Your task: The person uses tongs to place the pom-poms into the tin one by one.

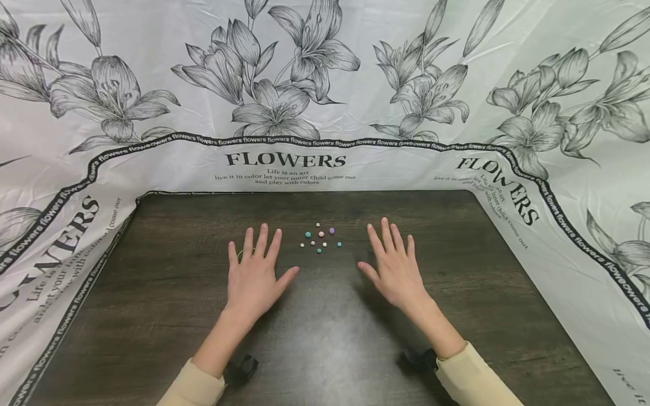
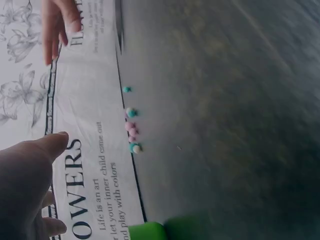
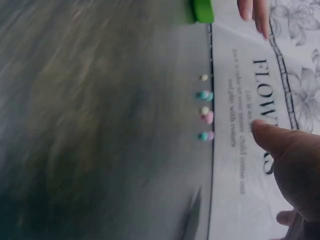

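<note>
Several small round beads in teal, purple, pink and white lie loosely grouped on the dark table, a larger teal bead (image 1: 307,234) and a purple bead (image 1: 332,231) among them. To their left my left hand (image 1: 256,282) is spread palm down, holding nothing. A thin green curved line (image 1: 240,255) shows between its fingers; in the left wrist view a bright green object (image 2: 147,231) appears at the bottom edge. My right hand (image 1: 398,273), also spread and holding nothing, hovers right of the beads with a shadow below. A slim pointed dark object (image 3: 194,215) shows in the right wrist view.
The dark wood-grain table (image 1: 325,338) ends at a white cloth (image 1: 396,169) printed with flowers and lettering, which rises behind it and along both sides. Dark wrist devices (image 1: 247,365) sit under both forearms.
</note>
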The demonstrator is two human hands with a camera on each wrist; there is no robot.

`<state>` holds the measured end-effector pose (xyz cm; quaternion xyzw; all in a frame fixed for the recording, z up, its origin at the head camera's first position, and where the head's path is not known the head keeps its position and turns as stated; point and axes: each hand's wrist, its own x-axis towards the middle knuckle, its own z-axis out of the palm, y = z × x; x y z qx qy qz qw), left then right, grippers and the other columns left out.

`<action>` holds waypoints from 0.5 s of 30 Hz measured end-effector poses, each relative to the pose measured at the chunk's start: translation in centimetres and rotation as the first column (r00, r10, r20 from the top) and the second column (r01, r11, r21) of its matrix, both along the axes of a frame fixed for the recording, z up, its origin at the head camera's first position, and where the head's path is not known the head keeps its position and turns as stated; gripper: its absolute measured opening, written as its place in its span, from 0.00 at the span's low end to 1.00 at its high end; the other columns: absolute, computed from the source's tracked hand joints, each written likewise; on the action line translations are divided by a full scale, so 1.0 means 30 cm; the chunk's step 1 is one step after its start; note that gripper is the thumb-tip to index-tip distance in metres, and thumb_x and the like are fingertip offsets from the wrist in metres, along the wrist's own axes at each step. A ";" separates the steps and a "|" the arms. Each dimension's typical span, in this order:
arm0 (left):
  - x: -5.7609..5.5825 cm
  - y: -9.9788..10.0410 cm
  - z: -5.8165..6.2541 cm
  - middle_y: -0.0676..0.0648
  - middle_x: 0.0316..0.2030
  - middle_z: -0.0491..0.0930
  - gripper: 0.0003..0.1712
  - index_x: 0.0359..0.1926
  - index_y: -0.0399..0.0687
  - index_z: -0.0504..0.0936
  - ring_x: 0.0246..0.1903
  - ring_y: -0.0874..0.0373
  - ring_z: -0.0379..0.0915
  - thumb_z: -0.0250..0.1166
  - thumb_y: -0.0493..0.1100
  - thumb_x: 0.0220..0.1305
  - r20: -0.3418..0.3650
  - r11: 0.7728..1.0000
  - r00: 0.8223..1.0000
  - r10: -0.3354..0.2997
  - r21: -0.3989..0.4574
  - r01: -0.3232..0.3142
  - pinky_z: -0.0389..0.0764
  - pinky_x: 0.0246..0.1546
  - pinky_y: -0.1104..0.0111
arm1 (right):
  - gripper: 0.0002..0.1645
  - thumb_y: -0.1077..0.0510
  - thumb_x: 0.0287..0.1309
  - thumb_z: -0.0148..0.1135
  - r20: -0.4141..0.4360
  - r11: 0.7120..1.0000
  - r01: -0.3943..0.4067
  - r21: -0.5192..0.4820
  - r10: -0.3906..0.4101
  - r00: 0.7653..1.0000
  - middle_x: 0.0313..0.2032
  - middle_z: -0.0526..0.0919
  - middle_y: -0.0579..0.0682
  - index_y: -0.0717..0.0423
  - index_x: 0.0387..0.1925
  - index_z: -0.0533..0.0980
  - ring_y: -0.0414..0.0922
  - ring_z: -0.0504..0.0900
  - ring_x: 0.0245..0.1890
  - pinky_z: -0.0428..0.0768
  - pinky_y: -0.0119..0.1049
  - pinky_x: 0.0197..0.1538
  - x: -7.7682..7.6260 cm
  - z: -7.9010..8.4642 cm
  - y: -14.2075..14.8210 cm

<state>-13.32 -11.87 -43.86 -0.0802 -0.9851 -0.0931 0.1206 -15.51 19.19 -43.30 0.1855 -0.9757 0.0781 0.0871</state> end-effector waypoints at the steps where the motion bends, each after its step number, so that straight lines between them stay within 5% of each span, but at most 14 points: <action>1: 0.001 -0.006 -0.002 0.38 0.80 0.49 0.54 0.82 0.52 0.54 0.79 0.37 0.38 0.62 0.72 0.66 0.002 1.000 1.000 0.004 0.007 -0.004 0.39 0.72 0.33 | 0.55 0.37 0.70 0.61 -0.003 1.000 -0.011 -0.007 0.011 1.000 0.81 0.37 0.61 0.50 0.83 0.44 0.61 0.42 0.80 0.46 0.67 0.74 -0.001 -0.006 0.008; 6: 0.011 -0.035 -0.018 0.36 0.80 0.47 0.54 0.83 0.52 0.51 0.78 0.35 0.39 0.64 0.68 0.67 0.031 0.998 0.999 0.011 0.064 -0.013 0.42 0.71 0.33 | 0.60 0.42 0.64 0.71 -0.005 0.997 -0.071 -0.037 0.070 0.998 0.80 0.42 0.65 0.55 0.83 0.46 0.65 0.51 0.77 0.59 0.65 0.72 -0.009 -0.039 0.047; 15: 0.024 -0.107 -0.076 0.30 0.78 0.50 0.52 0.82 0.46 0.51 0.76 0.30 0.44 0.67 0.59 0.69 0.078 0.988 0.997 0.018 0.151 -0.029 0.49 0.69 0.30 | 0.62 0.47 0.58 0.77 0.060 0.986 -0.040 -0.160 0.050 0.997 0.77 0.55 0.67 0.60 0.81 0.50 0.67 0.59 0.74 0.60 0.63 0.72 -0.033 -0.120 0.126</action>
